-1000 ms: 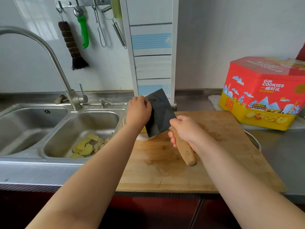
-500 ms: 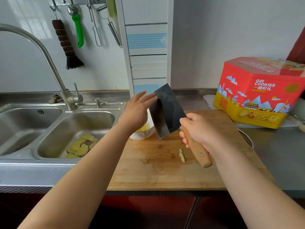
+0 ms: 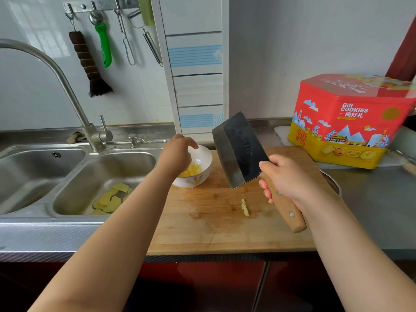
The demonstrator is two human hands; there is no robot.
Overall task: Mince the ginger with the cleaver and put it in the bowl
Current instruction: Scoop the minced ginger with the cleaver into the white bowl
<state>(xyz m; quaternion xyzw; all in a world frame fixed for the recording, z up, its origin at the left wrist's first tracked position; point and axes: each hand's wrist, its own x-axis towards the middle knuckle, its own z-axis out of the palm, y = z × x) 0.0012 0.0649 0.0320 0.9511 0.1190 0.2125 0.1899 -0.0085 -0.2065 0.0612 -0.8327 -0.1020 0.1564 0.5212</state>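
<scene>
My right hand [image 3: 286, 179] grips the wooden handle of the cleaver [image 3: 239, 152]. Its dark blade is held tilted in the air above the back of the cutting board [image 3: 213, 228], just right of the bowl. The white bowl [image 3: 206, 159] stands at the board's back left corner and has yellow minced ginger [image 3: 193, 171] in it. My left hand [image 3: 176, 155] hovers over the bowl's left side, fingers loosely bent downward, holding nothing. A small clump of minced ginger [image 3: 245, 207] lies on the middle of the board.
A double steel sink [image 3: 74, 176] lies to the left, with ginger peel slices [image 3: 110, 199] in the near basin and a tall tap [image 3: 90, 134]. A red and yellow cookie tin [image 3: 344, 122] stands at the back right. Utensils hang on the wall rail.
My left hand left the blade's face and dropped over the bowl. The cleaver swung right, away from the bowl. A small clump of ginger now shows on the board.
</scene>
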